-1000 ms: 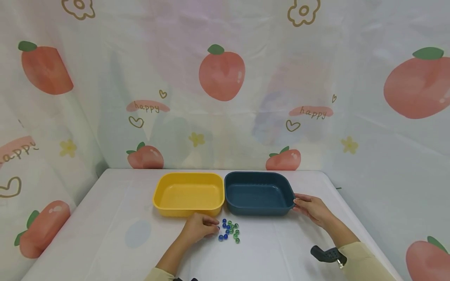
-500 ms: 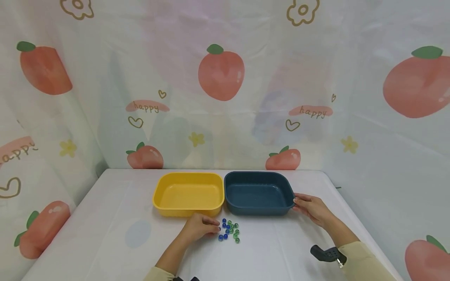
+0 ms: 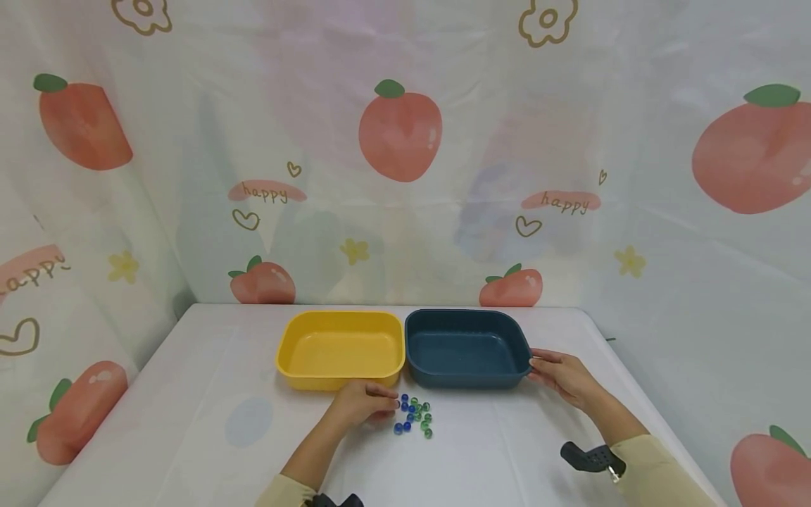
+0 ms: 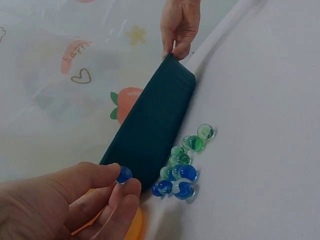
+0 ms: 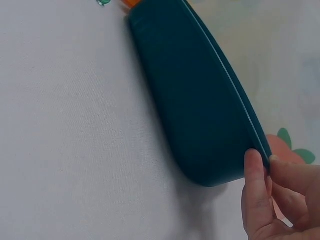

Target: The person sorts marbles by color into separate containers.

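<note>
My left hand (image 3: pixel 360 405) pinches a blue marble (image 4: pixel 124 174) between thumb and fingertips, as the left wrist view shows. Just right of it lies a loose cluster of glass marbles: several blue marbles (image 4: pixel 187 173) and several clear green marbles (image 4: pixel 205 132). The cluster rests on the white tablecloth in front of two basins. At the right end of the dark blue-green basin (image 3: pixel 469 380), my right hand (image 3: pixel 566 380) grips the rim, thumb on the edge and fingers (image 5: pixel 255 185) against the outer wall.
A yellow basin (image 3: pixel 342 384) stands left of the dark one, side by side with it. Both stand near the back of the white-covered table (image 3: pixel 209 394). Behind them hangs a fruit-patterned curtain (image 3: pixel 405 232).
My left hand has lifted slightly away from the tabletop, with the pinched blue marble rising with it. The right hand keeps its place on the dark basin's rim.
</note>
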A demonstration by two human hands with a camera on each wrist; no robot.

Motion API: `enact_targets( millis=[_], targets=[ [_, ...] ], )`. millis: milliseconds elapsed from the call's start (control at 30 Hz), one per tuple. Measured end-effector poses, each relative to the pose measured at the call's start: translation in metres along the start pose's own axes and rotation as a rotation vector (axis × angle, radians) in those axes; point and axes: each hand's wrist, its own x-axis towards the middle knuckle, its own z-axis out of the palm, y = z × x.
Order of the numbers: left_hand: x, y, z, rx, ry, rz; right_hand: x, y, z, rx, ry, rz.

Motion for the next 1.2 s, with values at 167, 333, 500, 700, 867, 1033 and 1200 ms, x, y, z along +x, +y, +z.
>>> enact_targets(
  millis=[167,333,500,700,867,1033,1200],
  targets=[
    [0.002,0.008,-0.001,-0.006,0.02,0.012,0.001,0.001,-0.001,0.0,-0.003,0.001],
    [0.003,0.015,-0.001,-0.013,0.052,0.001,0.002,0.001,-0.003,-0.005,-0.003,0.001],
    [0.002,0.023,-0.001,-0.02,0.06,0.011,0.001,0.002,-0.003,-0.014,0.008,0.012],
    [0.002,0.029,-0.001,-0.049,0.049,0.021,0.0,0.002,-0.003,-0.02,0.018,0.022],
    [0.002,0.035,-0.001,-0.057,0.052,0.022,-0.001,0.002,-0.003,-0.019,0.019,0.021],
    [0.003,0.039,-0.001,-0.055,0.06,0.024,-0.001,0.002,-0.002,-0.025,0.021,0.017],
    [0.008,0.042,-0.003,-0.035,0.067,0.016,0.001,0.003,-0.001,-0.031,0.03,0.02]
  ],
)
